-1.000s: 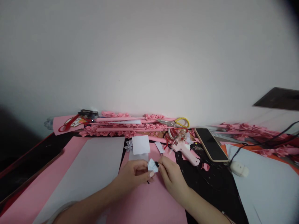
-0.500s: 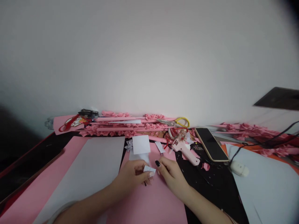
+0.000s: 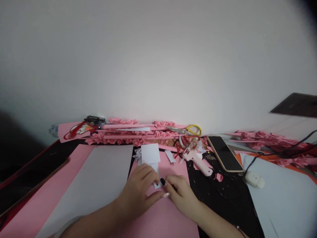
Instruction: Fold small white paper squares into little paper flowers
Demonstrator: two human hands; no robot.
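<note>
A small piece of white paper (image 3: pixel 157 185) is between my two hands, over a pink sheet (image 3: pixel 170 211). My right hand (image 3: pixel 182 193) is closed, its thumb and fingers pinched at the right edge of that paper. My left hand (image 3: pixel 140 188) is beside it with thumb and index finger apart, the thumb stretched below the paper and the index finger bent near its left edge. Just beyond, a white paper square (image 3: pixel 150 153) overlaps another white piece. A white folded paper flower (image 3: pixel 137 154) lies left of the square, and a white paper strip (image 3: pixel 170 156) lies right.
A pink glue gun (image 3: pixel 199 162), yellow-handled scissors (image 3: pixel 190 130) and a phone (image 3: pixel 225 153) lie to the right. Pink paper flower stems (image 3: pixel 123 135) line the wall. A large white sheet (image 3: pixel 99 178) covers the left; a white case (image 3: pixel 255 179) rests on another sheet at right.
My left hand has loosened from the small white paper, its thumb swinging down and away. My right hand has moved slightly left and now pinches the paper's edge.
</note>
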